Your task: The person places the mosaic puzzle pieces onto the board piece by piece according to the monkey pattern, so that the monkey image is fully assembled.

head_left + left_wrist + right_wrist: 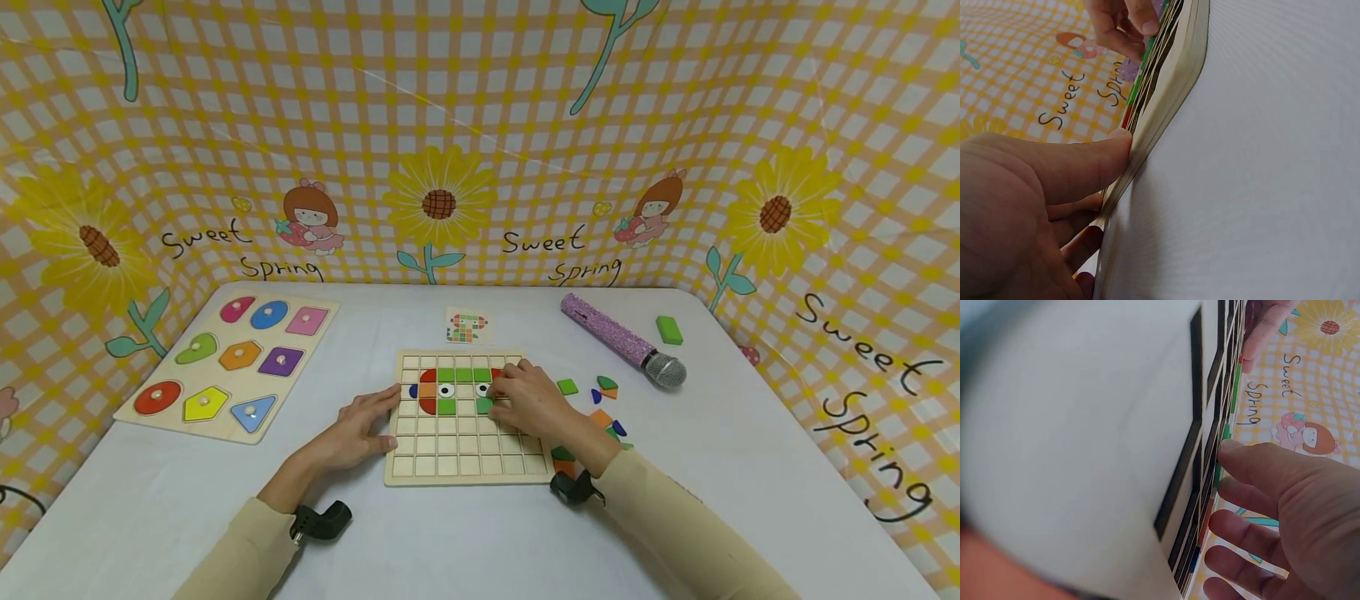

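A wooden grid board (467, 479) lies flat on the white table. Coloured tiles in its upper rows form a shape with two eye tiles (446, 390). Along the board's left edge rests my left hand (358, 427), fingers extended and thumb against the rim. My right hand (532, 402) bends over the upper right cells and hides some of the tiles there. In the right wrist view, its thumb and index fingertips are right at a green tile (1218, 472); I cannot tell whether they pinch it. A blue piece (1194, 559) shows beyond the other fingers.
A small pattern card (470, 326) lies behind the board. Loose coloured pieces (567, 387) are scattered to its right, some partly behind my right forearm. A purple glitter microphone (611, 332) and a green block (669, 330) lie farther back. On the left is a shape puzzle (258, 392).
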A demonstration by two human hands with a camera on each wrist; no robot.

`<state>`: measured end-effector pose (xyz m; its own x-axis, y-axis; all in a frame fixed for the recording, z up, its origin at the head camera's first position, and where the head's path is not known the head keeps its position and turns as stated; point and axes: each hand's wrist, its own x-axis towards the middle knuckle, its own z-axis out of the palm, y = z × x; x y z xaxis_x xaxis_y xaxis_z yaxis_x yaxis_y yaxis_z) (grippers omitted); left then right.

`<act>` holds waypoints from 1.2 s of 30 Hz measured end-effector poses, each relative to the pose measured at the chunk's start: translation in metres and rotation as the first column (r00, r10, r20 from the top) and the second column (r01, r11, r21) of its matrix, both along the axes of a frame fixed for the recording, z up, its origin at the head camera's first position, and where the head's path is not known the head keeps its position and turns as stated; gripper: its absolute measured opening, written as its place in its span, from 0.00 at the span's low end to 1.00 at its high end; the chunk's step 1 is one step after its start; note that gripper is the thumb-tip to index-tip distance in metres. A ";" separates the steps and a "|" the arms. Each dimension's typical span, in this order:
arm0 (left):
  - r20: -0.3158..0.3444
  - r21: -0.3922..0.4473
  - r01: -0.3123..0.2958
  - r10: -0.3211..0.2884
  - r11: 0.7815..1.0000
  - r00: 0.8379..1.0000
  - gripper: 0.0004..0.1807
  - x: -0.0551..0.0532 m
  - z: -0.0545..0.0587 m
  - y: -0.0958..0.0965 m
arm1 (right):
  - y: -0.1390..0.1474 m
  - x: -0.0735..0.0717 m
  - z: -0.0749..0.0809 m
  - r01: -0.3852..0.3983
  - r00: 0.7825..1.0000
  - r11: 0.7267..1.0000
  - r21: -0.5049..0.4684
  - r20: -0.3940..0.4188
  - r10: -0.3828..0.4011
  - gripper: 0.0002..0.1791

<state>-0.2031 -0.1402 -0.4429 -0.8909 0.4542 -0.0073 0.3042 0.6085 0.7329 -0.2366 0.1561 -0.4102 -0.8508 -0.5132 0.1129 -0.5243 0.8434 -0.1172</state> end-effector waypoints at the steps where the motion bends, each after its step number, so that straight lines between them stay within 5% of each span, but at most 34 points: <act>1: 0.001 0.001 0.001 -0.001 1.000 1.000 0.37 0.000 0.000 0.000 | 0.000 0.000 0.000 0.001 1.000 1.000 0.000 -0.001 -0.001 0.14; 26: 0.029 0.019 -0.005 0.004 1.000 1.000 0.37 0.002 -0.001 0.001 | 0.000 0.007 0.006 -0.016 1.000 0.999 -0.051 -0.013 0.015 0.16; 36: 0.028 0.003 -0.007 0.007 1.000 1.000 0.38 0.001 0.001 0.001 | 0.044 0.014 0.026 0.060 0.998 0.990 -0.128 0.001 -0.060 0.16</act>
<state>-0.2023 -0.1396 -0.4419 -0.8936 0.4478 -0.0311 0.2792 0.6086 0.7427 -0.2223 0.2005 -0.3838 -0.8791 -0.4426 0.1768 -0.4738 0.8516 -0.2242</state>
